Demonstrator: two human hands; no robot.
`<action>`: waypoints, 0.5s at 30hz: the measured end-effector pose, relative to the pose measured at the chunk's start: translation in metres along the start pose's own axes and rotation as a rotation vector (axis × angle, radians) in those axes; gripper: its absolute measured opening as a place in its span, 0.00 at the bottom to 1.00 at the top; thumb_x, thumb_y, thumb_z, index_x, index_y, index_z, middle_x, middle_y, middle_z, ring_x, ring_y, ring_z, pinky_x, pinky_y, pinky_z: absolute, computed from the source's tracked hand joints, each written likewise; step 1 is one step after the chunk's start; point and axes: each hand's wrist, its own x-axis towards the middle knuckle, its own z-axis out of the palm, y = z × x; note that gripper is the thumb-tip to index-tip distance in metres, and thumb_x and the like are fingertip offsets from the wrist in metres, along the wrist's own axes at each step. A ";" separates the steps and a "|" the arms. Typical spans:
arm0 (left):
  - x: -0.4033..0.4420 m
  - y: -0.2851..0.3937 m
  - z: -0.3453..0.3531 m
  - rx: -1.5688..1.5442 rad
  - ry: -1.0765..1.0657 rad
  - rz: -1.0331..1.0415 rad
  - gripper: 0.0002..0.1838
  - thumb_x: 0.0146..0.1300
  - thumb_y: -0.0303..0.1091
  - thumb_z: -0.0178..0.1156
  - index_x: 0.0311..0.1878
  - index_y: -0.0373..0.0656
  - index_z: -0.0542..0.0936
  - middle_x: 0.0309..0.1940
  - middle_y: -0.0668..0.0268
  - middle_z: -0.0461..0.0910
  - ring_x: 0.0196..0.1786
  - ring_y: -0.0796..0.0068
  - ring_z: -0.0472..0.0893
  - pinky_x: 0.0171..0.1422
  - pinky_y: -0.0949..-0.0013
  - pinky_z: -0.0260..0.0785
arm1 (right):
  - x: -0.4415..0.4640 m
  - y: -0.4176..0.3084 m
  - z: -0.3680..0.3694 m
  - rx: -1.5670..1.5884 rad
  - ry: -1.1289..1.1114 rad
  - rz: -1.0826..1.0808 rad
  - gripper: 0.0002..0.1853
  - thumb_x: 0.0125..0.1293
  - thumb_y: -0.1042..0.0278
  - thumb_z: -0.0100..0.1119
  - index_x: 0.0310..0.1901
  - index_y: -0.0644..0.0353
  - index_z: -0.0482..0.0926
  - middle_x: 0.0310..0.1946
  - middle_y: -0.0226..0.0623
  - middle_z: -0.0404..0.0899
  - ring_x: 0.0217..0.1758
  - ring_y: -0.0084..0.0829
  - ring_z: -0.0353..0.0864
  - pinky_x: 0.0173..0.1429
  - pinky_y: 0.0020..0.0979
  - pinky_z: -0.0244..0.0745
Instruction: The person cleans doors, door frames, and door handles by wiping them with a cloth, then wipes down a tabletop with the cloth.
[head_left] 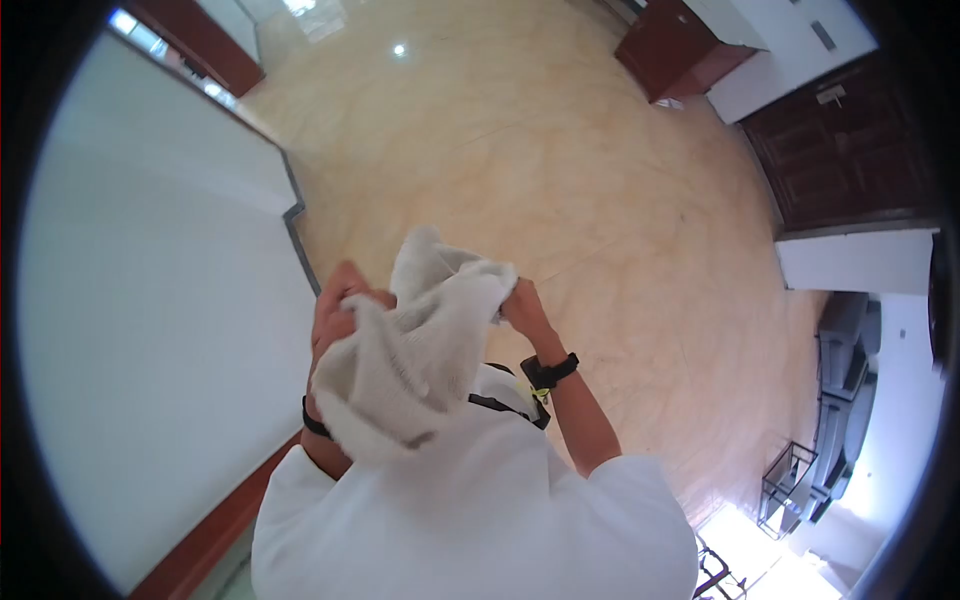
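A crumpled off-white cloth [420,335] hangs between my two hands in front of my chest, its lower end draped toward my white shirt. At its left edge, my left hand [345,305] is closed on the cloth, its fingers slightly blurred and partly covered by the fabric. On the other side, my right hand [522,308] grips the cloth's upper right corner in closed fingers. Black bands circle both wrists; the right one [550,371] carries a small dark box. Below the cloth, a dark strap and a bit of yellow-green show at my waist.
Glossy beige floor [600,220] stretches ahead. A white wall [170,280] runs close along my left. Farther off stand a reddish-brown cabinet [675,50] and a dark brown door [845,150]. Grey seats [840,400] and a small black-framed table [788,485] line the right side.
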 end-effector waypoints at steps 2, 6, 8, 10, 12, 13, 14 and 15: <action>0.069 -0.017 -0.003 0.592 0.057 -0.081 0.08 0.74 0.37 0.52 0.39 0.46 0.68 0.28 0.71 0.69 0.34 0.83 0.70 0.39 0.71 0.70 | 0.021 0.014 -0.036 0.398 -0.005 -0.231 0.18 0.73 0.60 0.53 0.54 0.64 0.81 0.52 0.41 0.83 0.57 0.32 0.80 0.61 0.36 0.73; 0.184 -0.095 -0.007 0.721 0.325 -0.066 0.11 0.74 0.37 0.51 0.44 0.37 0.73 0.28 0.62 0.76 0.34 0.76 0.74 0.40 0.65 0.70 | 0.038 -0.038 -0.135 0.624 -0.213 -0.277 0.22 0.78 0.54 0.48 0.60 0.65 0.77 0.61 0.37 0.77 0.63 0.27 0.74 0.67 0.34 0.69; 0.240 -0.121 -0.006 1.037 0.158 -0.243 0.16 0.74 0.39 0.51 0.50 0.33 0.75 0.31 0.58 0.80 0.37 0.73 0.77 0.43 0.63 0.71 | 0.059 -0.048 -0.171 0.806 -0.224 -0.286 0.25 0.80 0.51 0.45 0.63 0.64 0.74 0.62 0.37 0.75 0.64 0.27 0.72 0.69 0.34 0.67; 0.274 -0.151 -0.007 1.029 -0.331 -0.320 0.21 0.73 0.38 0.51 0.59 0.30 0.73 0.37 0.53 0.83 0.43 0.74 0.79 0.49 0.63 0.73 | 0.078 -0.056 -0.197 0.840 -0.048 -0.231 0.27 0.81 0.48 0.42 0.65 0.64 0.71 0.63 0.37 0.73 0.64 0.28 0.71 0.70 0.34 0.67; 0.321 -0.156 0.046 1.128 -0.540 -0.527 0.19 0.73 0.36 0.52 0.60 0.32 0.74 0.41 0.56 0.84 0.47 0.75 0.80 0.53 0.66 0.73 | 0.094 -0.088 -0.233 0.582 0.226 -0.051 0.28 0.81 0.46 0.39 0.67 0.64 0.68 0.65 0.39 0.71 0.67 0.31 0.70 0.72 0.36 0.65; 0.339 -0.155 0.074 1.183 -0.647 -0.648 0.19 0.73 0.35 0.53 0.61 0.33 0.74 0.43 0.57 0.85 0.49 0.76 0.80 0.55 0.67 0.73 | 0.103 -0.094 -0.251 0.561 0.380 -0.025 0.29 0.81 0.45 0.38 0.68 0.64 0.66 0.66 0.40 0.70 0.68 0.32 0.69 0.73 0.36 0.64; 0.357 -0.154 0.097 0.996 -0.705 -0.658 0.19 0.72 0.34 0.55 0.61 0.34 0.75 0.44 0.60 0.84 0.50 0.76 0.80 0.56 0.67 0.73 | 0.112 -0.101 -0.270 0.536 0.533 0.005 0.30 0.81 0.45 0.37 0.69 0.63 0.65 0.67 0.42 0.68 0.69 0.34 0.68 0.74 0.37 0.63; 0.378 -0.152 0.123 0.811 -0.756 -0.664 0.19 0.71 0.33 0.56 0.61 0.35 0.75 0.46 0.63 0.84 0.50 0.77 0.79 0.56 0.68 0.73 | 0.130 -0.097 -0.294 0.673 0.688 -0.087 0.31 0.81 0.44 0.37 0.70 0.63 0.63 0.68 0.43 0.68 0.70 0.34 0.68 0.74 0.37 0.63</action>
